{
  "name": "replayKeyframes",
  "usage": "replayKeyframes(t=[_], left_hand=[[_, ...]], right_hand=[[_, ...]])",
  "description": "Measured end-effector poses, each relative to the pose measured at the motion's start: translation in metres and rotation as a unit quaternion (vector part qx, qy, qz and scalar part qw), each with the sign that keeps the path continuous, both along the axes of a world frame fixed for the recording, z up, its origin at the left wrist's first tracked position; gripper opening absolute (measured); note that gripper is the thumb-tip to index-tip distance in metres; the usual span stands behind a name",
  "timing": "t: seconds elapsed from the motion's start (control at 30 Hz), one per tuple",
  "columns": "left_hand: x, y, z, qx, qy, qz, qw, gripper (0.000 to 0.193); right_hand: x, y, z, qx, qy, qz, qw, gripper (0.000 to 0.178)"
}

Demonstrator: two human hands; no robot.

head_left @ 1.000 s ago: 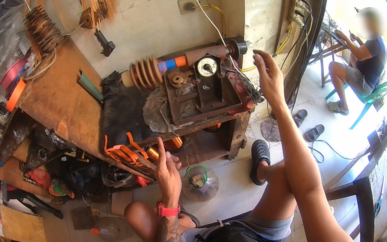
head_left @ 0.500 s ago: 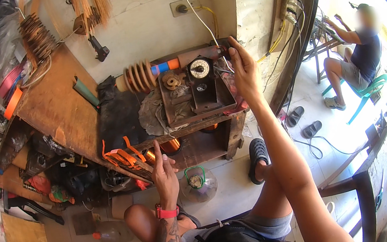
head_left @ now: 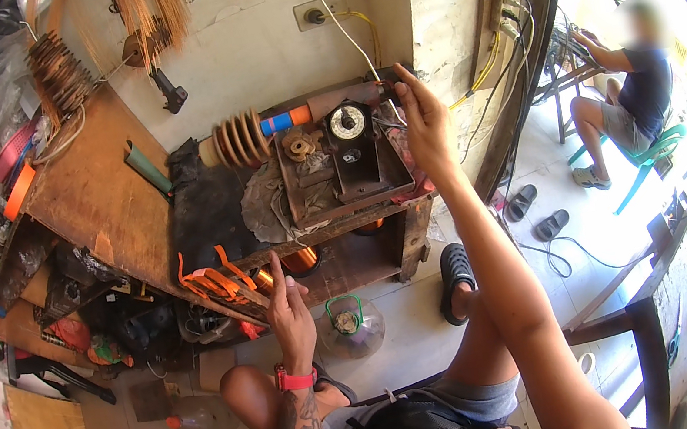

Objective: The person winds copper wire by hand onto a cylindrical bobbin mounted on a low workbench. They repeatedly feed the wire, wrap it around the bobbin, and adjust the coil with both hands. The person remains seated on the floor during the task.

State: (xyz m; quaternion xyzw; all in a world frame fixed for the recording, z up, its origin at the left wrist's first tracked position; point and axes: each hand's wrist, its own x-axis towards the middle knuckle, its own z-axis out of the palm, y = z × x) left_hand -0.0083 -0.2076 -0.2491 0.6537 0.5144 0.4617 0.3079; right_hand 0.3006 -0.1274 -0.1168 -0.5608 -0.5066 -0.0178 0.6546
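- Watching from my remote station: the machine (head_left: pixel 359 179) with its round dial (head_left: pixel 346 123) is on the bench (head_left: pixel 336 223), and everything here I place by it.
- My right hand (head_left: pixel 428 119) is up at the machine's upper right, by the end of its shaft (head_left: pixel 349 98); fingers long, thumb side near the shaft, and I can't tell whether they pinch it or merely rest there.
- My left hand (head_left: pixel 292 316) is below and left of the machine, palm loose, index finger extended, nothing in its grip.
- Progress, then: the ribbed roller (head_left: pixel 240 141) is already in line with the shaft, out to the machine's left, with the blue-and-orange band (head_left: pixel 286 120) between.
- No copper that I can make out on those ribs; copper-coloured spools (head_left: pixel 303 260) sit on the shelf below the machine.
- So I'd judge it an early stage; how much is left, I can't read from here.
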Motion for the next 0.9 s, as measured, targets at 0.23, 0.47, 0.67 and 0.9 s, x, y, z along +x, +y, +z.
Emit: replayKeyframes(t=[0.23, 0.47, 0.67, 0.9], left_hand=[[-0.006, 0.008, -0.006, 0.097, 0.013, 0.003, 0.995, 0.053], [-0.003, 0.006, -0.003, 0.07, -0.002, 0.003, 0.998, 0.05], [0.0, 0.008, -0.001, 0.082, 0.004, -0.002, 0.997, 0.048], [-0.003, 0.007, -0.004, 0.07, 0.008, 0.002, 0.998, 0.047]], right_hand=[[0.01, -0.001, 0.005, -0.011, -0.01, 0.022, 1.0, 0.035], [0.089, 0.037, -0.046, -0.097, -0.061, -0.077, 0.99, 0.033], [0.104, 0.071, -0.099, -0.203, -0.228, -0.052, 0.951, 0.033], [0.108, 0.063, -0.072, -0.07, -0.035, -0.056, 0.995, 0.028]])
